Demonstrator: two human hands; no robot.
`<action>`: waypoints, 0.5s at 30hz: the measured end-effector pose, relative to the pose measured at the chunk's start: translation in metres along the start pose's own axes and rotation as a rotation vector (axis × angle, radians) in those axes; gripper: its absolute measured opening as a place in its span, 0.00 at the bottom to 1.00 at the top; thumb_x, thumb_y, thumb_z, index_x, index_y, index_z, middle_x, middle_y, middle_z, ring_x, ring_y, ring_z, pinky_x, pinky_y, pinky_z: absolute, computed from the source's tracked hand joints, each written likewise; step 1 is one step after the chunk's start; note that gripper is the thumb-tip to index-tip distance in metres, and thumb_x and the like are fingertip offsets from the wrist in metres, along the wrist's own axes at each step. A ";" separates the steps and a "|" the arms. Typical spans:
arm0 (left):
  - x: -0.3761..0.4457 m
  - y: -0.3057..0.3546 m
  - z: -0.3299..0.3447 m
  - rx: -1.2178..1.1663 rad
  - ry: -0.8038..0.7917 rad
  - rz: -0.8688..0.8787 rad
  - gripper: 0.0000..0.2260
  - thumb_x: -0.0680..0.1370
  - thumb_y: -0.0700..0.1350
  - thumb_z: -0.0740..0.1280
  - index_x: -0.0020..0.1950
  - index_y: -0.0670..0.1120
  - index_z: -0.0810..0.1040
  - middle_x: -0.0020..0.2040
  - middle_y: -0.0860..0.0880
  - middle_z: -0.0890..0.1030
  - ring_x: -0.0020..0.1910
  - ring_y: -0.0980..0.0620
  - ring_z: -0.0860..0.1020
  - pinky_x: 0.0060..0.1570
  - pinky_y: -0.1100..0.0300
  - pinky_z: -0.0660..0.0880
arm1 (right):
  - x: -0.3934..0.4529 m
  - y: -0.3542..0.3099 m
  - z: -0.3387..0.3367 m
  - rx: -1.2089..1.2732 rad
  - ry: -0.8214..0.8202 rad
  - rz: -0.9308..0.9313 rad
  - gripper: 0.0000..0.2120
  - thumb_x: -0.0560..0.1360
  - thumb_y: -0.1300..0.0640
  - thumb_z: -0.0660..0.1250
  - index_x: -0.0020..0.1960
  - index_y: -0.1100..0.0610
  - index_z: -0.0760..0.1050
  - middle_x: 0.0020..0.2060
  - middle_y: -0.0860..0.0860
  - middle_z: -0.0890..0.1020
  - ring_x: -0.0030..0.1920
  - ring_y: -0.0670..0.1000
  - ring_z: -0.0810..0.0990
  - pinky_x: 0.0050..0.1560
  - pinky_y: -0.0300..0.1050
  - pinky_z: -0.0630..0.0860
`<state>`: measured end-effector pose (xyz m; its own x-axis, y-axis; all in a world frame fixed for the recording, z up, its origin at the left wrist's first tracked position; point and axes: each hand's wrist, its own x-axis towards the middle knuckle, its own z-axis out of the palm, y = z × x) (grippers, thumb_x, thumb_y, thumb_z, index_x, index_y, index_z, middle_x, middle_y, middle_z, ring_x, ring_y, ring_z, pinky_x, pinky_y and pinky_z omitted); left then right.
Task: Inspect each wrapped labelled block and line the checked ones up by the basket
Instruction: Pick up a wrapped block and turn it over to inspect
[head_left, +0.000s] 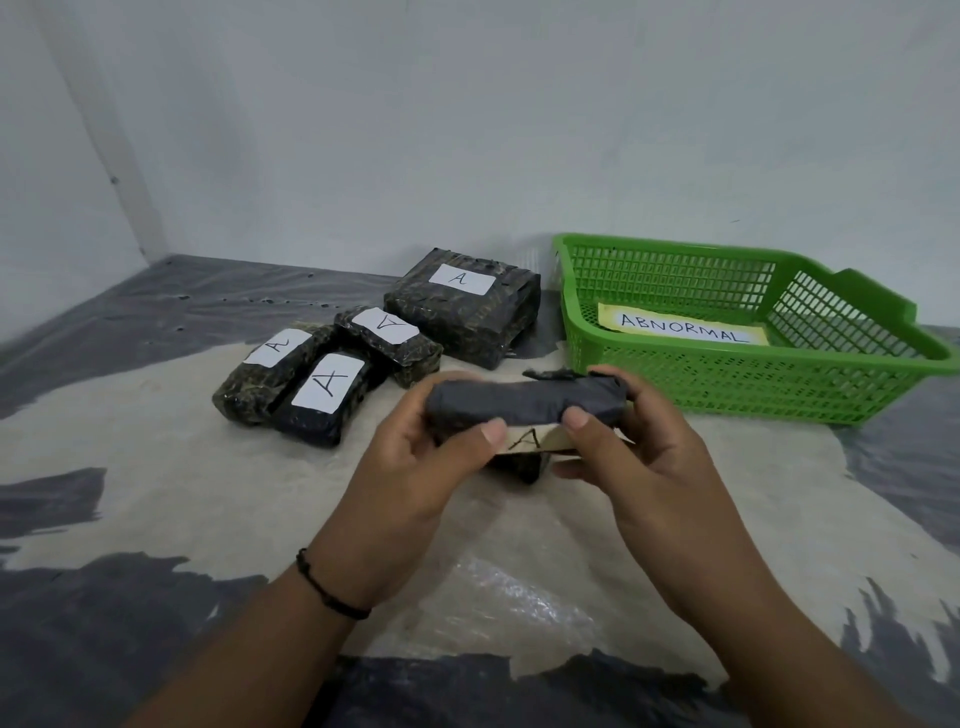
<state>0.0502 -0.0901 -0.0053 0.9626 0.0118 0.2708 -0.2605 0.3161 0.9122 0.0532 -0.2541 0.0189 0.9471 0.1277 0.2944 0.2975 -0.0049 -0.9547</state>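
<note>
Gripping wrapped block (524, 402), both hands (415, 457) (thumbs atop).

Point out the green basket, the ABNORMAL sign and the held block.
green basket (727, 387): head view, on its front mesh wall.
ABNORMAL sign (683, 327): head view, on the lettering.
held block (524, 397): head view, on its dark wrapped top side.

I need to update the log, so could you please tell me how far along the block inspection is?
Four wrapped blocks labelled A lie left of the green basket: a large block nearest it and three smaller blocks; whether they are checked is not visible. The left hand and right hand both grip a fifth block, label facing the person. The basket holds only an ABNORMAL sign. The held block still needs placing.
</note>
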 end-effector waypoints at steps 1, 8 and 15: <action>-0.001 0.000 0.001 -0.077 -0.009 -0.052 0.18 0.65 0.48 0.71 0.53 0.47 0.78 0.50 0.46 0.82 0.51 0.49 0.81 0.53 0.55 0.78 | 0.000 0.001 0.000 0.000 0.005 -0.017 0.12 0.71 0.57 0.69 0.53 0.49 0.75 0.44 0.45 0.83 0.42 0.42 0.81 0.47 0.43 0.81; 0.001 -0.001 0.000 0.052 0.084 -0.053 0.07 0.66 0.42 0.71 0.43 0.48 0.80 0.46 0.46 0.84 0.46 0.49 0.83 0.43 0.59 0.80 | -0.004 0.005 0.002 -0.096 -0.012 -0.022 0.17 0.70 0.55 0.72 0.56 0.47 0.72 0.49 0.44 0.79 0.46 0.37 0.79 0.46 0.28 0.73; -0.004 -0.005 -0.001 0.100 0.021 -0.049 0.17 0.64 0.50 0.71 0.51 0.50 0.81 0.55 0.40 0.81 0.56 0.40 0.80 0.58 0.48 0.75 | 0.001 0.006 -0.002 -0.186 0.042 0.065 0.19 0.70 0.58 0.71 0.59 0.48 0.72 0.44 0.46 0.79 0.37 0.36 0.78 0.38 0.25 0.71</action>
<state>0.0479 -0.0912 -0.0115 0.9755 0.0191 0.2190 -0.2178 0.2205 0.9508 0.0562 -0.2564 0.0138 0.9680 0.0796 0.2380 0.2493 -0.1955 -0.9485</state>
